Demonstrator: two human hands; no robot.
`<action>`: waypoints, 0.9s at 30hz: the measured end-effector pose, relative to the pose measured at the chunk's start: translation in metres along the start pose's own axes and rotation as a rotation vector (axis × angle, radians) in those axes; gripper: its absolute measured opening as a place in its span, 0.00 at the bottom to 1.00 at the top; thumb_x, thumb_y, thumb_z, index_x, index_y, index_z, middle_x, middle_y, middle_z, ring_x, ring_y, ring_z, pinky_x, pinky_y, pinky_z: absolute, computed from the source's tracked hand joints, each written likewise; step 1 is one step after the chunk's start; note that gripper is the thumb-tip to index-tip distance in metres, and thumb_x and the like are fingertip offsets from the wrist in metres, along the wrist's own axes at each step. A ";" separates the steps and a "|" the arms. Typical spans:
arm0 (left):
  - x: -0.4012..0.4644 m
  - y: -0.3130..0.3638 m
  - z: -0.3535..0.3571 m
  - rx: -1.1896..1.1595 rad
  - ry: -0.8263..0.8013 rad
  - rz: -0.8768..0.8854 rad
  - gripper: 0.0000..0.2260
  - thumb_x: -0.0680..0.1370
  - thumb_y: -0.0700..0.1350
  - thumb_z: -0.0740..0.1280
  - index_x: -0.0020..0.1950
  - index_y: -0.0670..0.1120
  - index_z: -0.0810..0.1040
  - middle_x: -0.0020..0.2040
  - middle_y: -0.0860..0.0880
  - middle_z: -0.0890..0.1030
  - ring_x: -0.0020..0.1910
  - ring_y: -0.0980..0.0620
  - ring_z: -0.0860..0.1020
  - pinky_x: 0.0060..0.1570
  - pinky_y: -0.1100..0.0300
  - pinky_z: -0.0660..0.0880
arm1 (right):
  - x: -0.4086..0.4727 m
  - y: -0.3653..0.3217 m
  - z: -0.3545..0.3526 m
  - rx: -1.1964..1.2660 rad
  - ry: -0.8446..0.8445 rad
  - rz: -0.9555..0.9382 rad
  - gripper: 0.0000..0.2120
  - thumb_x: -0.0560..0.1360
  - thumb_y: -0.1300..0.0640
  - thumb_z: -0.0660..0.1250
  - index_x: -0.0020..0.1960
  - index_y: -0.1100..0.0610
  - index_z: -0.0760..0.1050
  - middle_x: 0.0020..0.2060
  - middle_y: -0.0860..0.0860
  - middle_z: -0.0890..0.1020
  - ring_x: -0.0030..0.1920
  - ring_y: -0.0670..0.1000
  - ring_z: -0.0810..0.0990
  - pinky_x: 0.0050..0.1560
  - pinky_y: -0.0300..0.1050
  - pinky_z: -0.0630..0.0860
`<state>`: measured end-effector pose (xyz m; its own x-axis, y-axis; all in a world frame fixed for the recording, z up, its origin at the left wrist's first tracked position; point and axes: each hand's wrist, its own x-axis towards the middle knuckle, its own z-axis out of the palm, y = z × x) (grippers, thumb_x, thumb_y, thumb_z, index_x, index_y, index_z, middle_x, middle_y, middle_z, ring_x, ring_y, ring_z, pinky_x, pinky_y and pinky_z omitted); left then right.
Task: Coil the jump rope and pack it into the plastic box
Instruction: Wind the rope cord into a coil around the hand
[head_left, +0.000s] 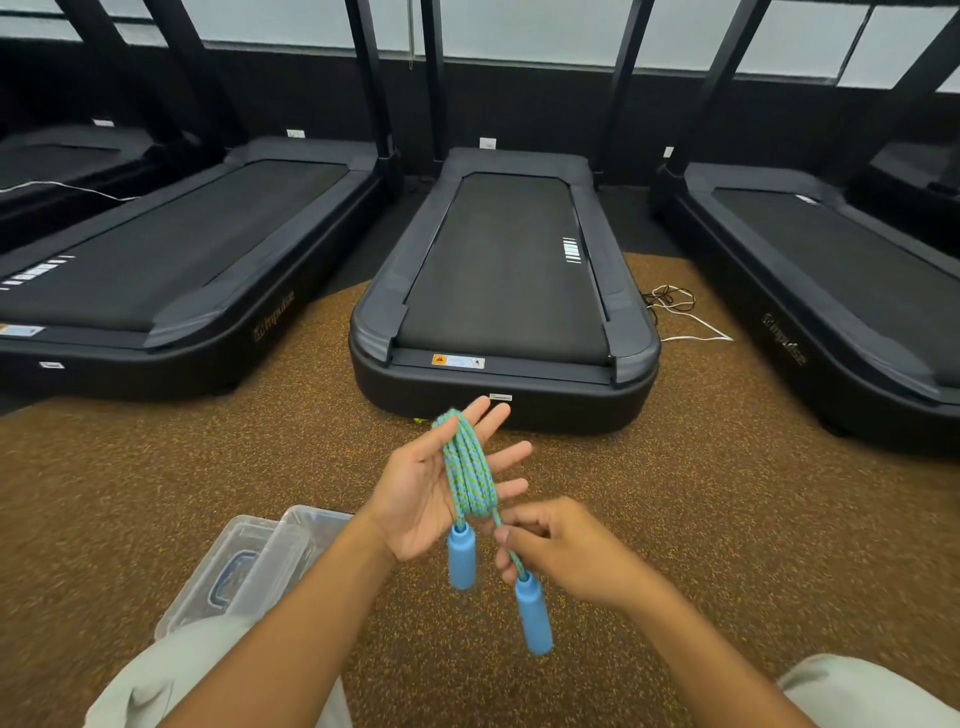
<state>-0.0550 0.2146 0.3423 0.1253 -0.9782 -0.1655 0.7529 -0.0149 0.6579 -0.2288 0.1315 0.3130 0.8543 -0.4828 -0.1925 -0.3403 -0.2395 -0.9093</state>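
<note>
The jump rope (470, 475) is a blue-green braided cord with two blue handles. Several loops of it lie lengthwise over my left hand (423, 486), whose palm faces up with the fingers spread. One handle (461, 555) hangs below that palm. My right hand (558, 553) pinches the cord just above the second handle (535, 613), which dangles under it. The clear plastic box (298, 540) stands on the floor to the lower left, partly hidden by my left forearm, with its lid (223, 577) beside it.
A black treadmill (504, 291) stands straight ahead, close beyond my hands, with others to its left (171, 260) and right (831, 291). White and black cables (675, 312) lie on the speckled brown floor (727, 493). My knees show at both bottom corners.
</note>
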 end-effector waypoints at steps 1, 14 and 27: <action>0.000 0.000 -0.001 -0.005 0.016 0.007 0.24 0.84 0.51 0.54 0.80 0.48 0.64 0.76 0.49 0.73 0.70 0.36 0.75 0.63 0.37 0.76 | -0.001 -0.001 0.000 -0.021 -0.003 -0.005 0.08 0.83 0.58 0.67 0.51 0.58 0.85 0.40 0.51 0.88 0.41 0.47 0.86 0.51 0.46 0.83; 0.003 0.000 -0.005 0.057 0.097 0.099 0.27 0.80 0.51 0.58 0.80 0.50 0.63 0.75 0.50 0.75 0.68 0.38 0.77 0.62 0.37 0.77 | -0.006 -0.012 0.005 -0.157 0.024 -0.046 0.06 0.75 0.53 0.71 0.51 0.48 0.83 0.34 0.44 0.79 0.36 0.44 0.75 0.41 0.44 0.73; 0.004 -0.013 -0.006 0.274 0.085 0.027 0.23 0.85 0.51 0.54 0.81 0.52 0.59 0.75 0.52 0.74 0.64 0.39 0.81 0.60 0.39 0.78 | -0.014 -0.030 -0.007 -0.548 0.002 -0.187 0.03 0.76 0.52 0.69 0.47 0.51 0.79 0.40 0.47 0.83 0.35 0.46 0.78 0.38 0.49 0.76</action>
<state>-0.0606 0.2125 0.3282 0.2053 -0.9583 -0.1990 0.5475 -0.0561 0.8349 -0.2330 0.1397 0.3450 0.9189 -0.3918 -0.0452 -0.3376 -0.7221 -0.6038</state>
